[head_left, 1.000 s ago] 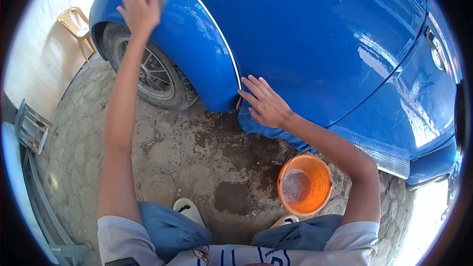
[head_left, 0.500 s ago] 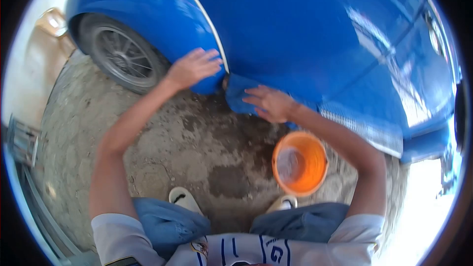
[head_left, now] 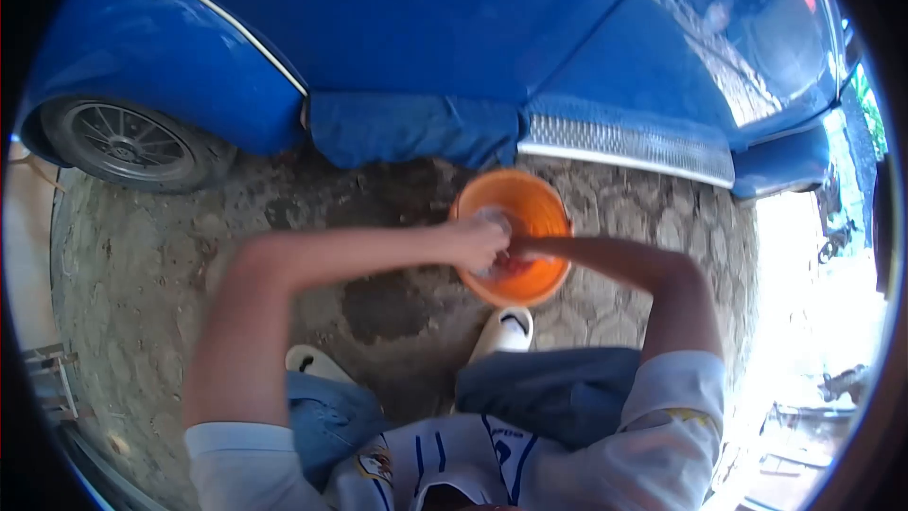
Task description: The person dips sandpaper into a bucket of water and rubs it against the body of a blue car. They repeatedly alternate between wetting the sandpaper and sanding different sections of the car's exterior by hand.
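Both of my hands are at the orange bucket (head_left: 551,282), which holds water and stands on the ground before me. My left hand (head_left: 480,239) reaches over its left rim, blurred by motion. Over the right rim comes my right hand (head_left: 523,248), down inside the bucket, with its fingers mostly hidden. The two hands are close together, and whether they grip anything is too blurred to make out. Beyond the bucket, a wet-looking blue cloth (head_left: 407,128) lies draped along the running board of the blue car (head_left: 407,19).
A spoked wheel (head_left: 123,147) sits under the fender at left. To the right of the cloth runs a ribbed metal step plate (head_left: 624,147). The paving (head_left: 236,312) has dark wet patches. My pale clogs (head_left: 501,333) are just this side of the bucket.
Both hands have left the car's side and the blue cloth and come down to the bucket. My view has shifted right, and the cloth now lies untouched on the running board.
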The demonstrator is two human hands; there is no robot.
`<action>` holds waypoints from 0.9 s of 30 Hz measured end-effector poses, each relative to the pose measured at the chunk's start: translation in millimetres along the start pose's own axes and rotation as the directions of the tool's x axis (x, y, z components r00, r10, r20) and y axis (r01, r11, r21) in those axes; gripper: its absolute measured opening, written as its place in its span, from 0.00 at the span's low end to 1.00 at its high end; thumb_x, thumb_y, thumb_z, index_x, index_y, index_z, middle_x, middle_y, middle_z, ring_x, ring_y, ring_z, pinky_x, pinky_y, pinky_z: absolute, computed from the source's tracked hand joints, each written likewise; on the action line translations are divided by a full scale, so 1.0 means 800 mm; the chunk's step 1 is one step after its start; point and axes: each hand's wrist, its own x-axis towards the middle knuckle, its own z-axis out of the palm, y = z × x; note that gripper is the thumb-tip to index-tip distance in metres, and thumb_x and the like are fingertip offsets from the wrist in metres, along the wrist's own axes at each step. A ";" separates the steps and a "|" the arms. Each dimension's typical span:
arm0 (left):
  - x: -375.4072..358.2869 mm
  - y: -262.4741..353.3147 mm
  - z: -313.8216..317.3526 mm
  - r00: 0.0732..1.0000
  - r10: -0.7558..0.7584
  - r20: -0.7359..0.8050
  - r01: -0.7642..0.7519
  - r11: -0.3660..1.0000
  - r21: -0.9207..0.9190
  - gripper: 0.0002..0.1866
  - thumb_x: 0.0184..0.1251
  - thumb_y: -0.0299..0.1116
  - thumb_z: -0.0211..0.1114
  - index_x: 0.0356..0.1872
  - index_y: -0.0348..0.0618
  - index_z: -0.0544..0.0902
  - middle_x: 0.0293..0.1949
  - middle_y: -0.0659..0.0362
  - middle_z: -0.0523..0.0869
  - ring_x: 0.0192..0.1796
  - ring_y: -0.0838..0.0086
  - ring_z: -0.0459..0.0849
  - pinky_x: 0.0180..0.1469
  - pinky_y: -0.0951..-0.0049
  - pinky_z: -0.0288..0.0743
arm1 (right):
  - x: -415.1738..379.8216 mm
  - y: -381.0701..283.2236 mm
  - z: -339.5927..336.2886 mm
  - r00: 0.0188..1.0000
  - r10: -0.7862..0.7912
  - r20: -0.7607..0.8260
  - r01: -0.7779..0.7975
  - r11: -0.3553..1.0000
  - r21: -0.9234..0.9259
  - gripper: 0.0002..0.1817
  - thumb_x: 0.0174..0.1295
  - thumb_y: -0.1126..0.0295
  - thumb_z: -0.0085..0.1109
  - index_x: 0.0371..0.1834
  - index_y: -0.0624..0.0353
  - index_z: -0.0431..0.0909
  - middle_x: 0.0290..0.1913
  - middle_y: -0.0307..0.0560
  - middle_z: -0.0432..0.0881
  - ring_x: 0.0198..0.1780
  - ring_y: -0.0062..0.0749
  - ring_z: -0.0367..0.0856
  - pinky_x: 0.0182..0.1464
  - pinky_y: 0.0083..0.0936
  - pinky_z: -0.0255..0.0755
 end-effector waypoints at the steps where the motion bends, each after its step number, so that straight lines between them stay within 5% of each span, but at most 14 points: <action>1: 0.018 0.011 0.004 1.000 -0.013 0.014 0.009 0.962 0.273 0.12 0.63 0.36 0.66 0.40 0.40 0.92 0.41 0.49 0.93 0.44 0.57 0.92 0.46 0.52 0.85 | 0.011 0.013 0.002 0.987 -0.127 -0.101 0.115 0.987 -0.114 0.16 0.75 0.59 0.54 0.50 0.58 0.85 0.39 0.51 0.88 0.44 0.41 0.90 0.47 0.37 0.83; 2: 0.044 0.017 0.024 0.953 -0.290 0.090 0.222 0.868 0.444 0.11 0.62 0.31 0.66 0.39 0.42 0.94 0.42 0.50 0.94 0.46 0.62 0.93 0.45 0.54 0.85 | 0.020 0.024 0.005 0.916 -0.338 -0.216 0.264 0.913 -0.311 0.16 0.74 0.59 0.55 0.50 0.58 0.85 0.39 0.52 0.88 0.44 0.43 0.90 0.49 0.38 0.83; 4: 0.076 -0.004 0.051 0.911 -0.382 0.155 0.268 0.834 0.482 0.12 0.64 0.32 0.65 0.42 0.42 0.93 0.43 0.49 0.94 0.47 0.61 0.93 0.47 0.54 0.85 | 0.025 0.030 0.009 0.663 -0.663 -0.348 0.335 0.679 -0.654 0.16 0.74 0.59 0.55 0.51 0.58 0.85 0.40 0.53 0.88 0.46 0.46 0.90 0.51 0.40 0.83; 6: 0.086 -0.022 0.067 0.905 -0.383 0.187 0.278 0.862 0.424 0.13 0.66 0.32 0.65 0.44 0.41 0.93 0.45 0.49 0.93 0.48 0.60 0.93 0.48 0.55 0.85 | 0.030 0.034 0.018 0.538 -0.716 -0.445 0.268 0.645 -0.715 0.17 0.73 0.58 0.56 0.51 0.58 0.85 0.41 0.55 0.89 0.48 0.50 0.90 0.54 0.43 0.83; 9: 0.085 -0.034 0.069 0.910 -0.347 0.229 0.265 0.909 0.323 0.14 0.68 0.33 0.63 0.49 0.41 0.92 0.47 0.47 0.93 0.49 0.58 0.92 0.50 0.55 0.85 | 0.050 0.036 0.017 0.571 -0.536 -0.622 0.154 0.814 -0.560 0.23 0.71 0.55 0.59 0.58 0.61 0.84 0.46 0.60 0.89 0.55 0.60 0.88 0.65 0.48 0.77; 12: 0.071 -0.036 0.061 0.913 -0.302 0.274 0.245 0.944 0.223 0.16 0.71 0.34 0.62 0.53 0.41 0.91 0.50 0.46 0.92 0.51 0.56 0.92 0.52 0.56 0.85 | 0.085 0.055 -0.022 0.849 -0.429 -0.308 0.255 0.844 -0.471 0.22 0.72 0.60 0.59 0.62 0.63 0.78 0.47 0.55 0.86 0.45 0.49 0.87 0.48 0.38 0.81; 14: 0.062 -0.035 0.043 0.921 -0.268 0.283 0.232 0.960 0.155 0.17 0.72 0.35 0.61 0.56 0.40 0.90 0.51 0.45 0.92 0.52 0.55 0.91 0.54 0.56 0.85 | 0.059 0.012 -0.054 0.984 -0.174 -0.032 0.173 0.985 -0.024 0.20 0.75 0.59 0.55 0.60 0.63 0.78 0.43 0.50 0.82 0.40 0.41 0.82 0.44 0.31 0.78; 18: 0.034 0.013 -0.119 0.896 -0.300 0.328 0.273 0.954 0.125 0.20 0.73 0.40 0.64 0.57 0.38 0.89 0.48 0.42 0.92 0.48 0.54 0.92 0.51 0.55 0.85 | -0.057 -0.096 -0.116 0.890 -0.116 0.441 -0.173 0.809 0.562 0.17 0.82 0.59 0.48 0.56 0.63 0.77 0.35 0.40 0.76 0.31 0.24 0.71 0.35 0.18 0.71; 20: -0.002 0.021 -0.228 0.972 -0.158 0.175 0.169 0.984 -0.052 0.20 0.72 0.41 0.64 0.56 0.37 0.88 0.44 0.42 0.93 0.44 0.54 0.93 0.48 0.54 0.86 | -0.155 -0.180 -0.162 0.964 -0.090 0.249 -0.037 0.885 0.464 0.13 0.82 0.64 0.45 0.57 0.58 0.75 0.33 0.38 0.71 0.29 0.19 0.66 0.32 0.20 0.71; 22: -0.064 0.077 -0.371 0.951 -0.277 -0.135 0.275 0.961 -0.029 0.16 0.73 0.41 0.65 0.45 0.37 0.88 0.37 0.46 0.92 0.39 0.55 0.92 0.46 0.53 0.85 | -0.295 -0.302 -0.209 0.967 -0.253 -0.031 0.255 0.964 0.080 0.15 0.80 0.65 0.53 0.59 0.65 0.76 0.46 0.53 0.81 0.43 0.38 0.82 0.43 0.30 0.84; 23: -0.102 0.097 -0.430 0.910 -0.080 -0.407 0.134 0.985 0.106 0.14 0.74 0.41 0.65 0.44 0.38 0.86 0.35 0.47 0.91 0.38 0.56 0.91 0.45 0.55 0.85 | -0.366 -0.363 -0.232 0.930 -0.325 -0.170 0.300 0.941 -0.153 0.17 0.79 0.65 0.56 0.59 0.68 0.77 0.53 0.60 0.86 0.49 0.47 0.91 0.49 0.36 0.90; 24: -0.122 0.093 -0.482 0.823 0.121 -0.554 0.147 0.898 0.415 0.13 0.75 0.40 0.66 0.45 0.39 0.86 0.36 0.47 0.90 0.39 0.56 0.91 0.45 0.56 0.84 | -0.428 -0.425 -0.249 0.852 -0.471 -0.227 0.406 0.870 -0.281 0.15 0.77 0.66 0.58 0.55 0.68 0.79 0.47 0.59 0.87 0.44 0.44 0.92 0.45 0.36 0.90; 25: -0.162 0.130 -0.534 0.675 0.009 -0.738 0.193 0.963 0.188 0.13 0.75 0.40 0.66 0.45 0.38 0.85 0.38 0.46 0.90 0.41 0.57 0.91 0.46 0.58 0.83 | -0.470 -0.481 -0.272 0.685 -0.706 -0.182 0.557 0.668 -0.493 0.12 0.71 0.67 0.63 0.47 0.66 0.83 0.37 0.53 0.87 0.39 0.37 0.91 0.42 0.33 0.88; 27: -0.222 0.141 -0.612 0.360 0.202 -0.911 0.246 0.921 0.301 0.16 0.78 0.43 0.66 0.48 0.37 0.84 0.41 0.46 0.90 0.42 0.58 0.91 0.47 0.62 0.82 | -0.534 -0.608 -0.279 0.485 -0.740 -0.466 0.526 0.673 -0.520 0.28 0.86 0.50 0.39 0.55 0.66 0.79 0.36 0.51 0.86 0.36 0.33 0.88 0.43 0.31 0.85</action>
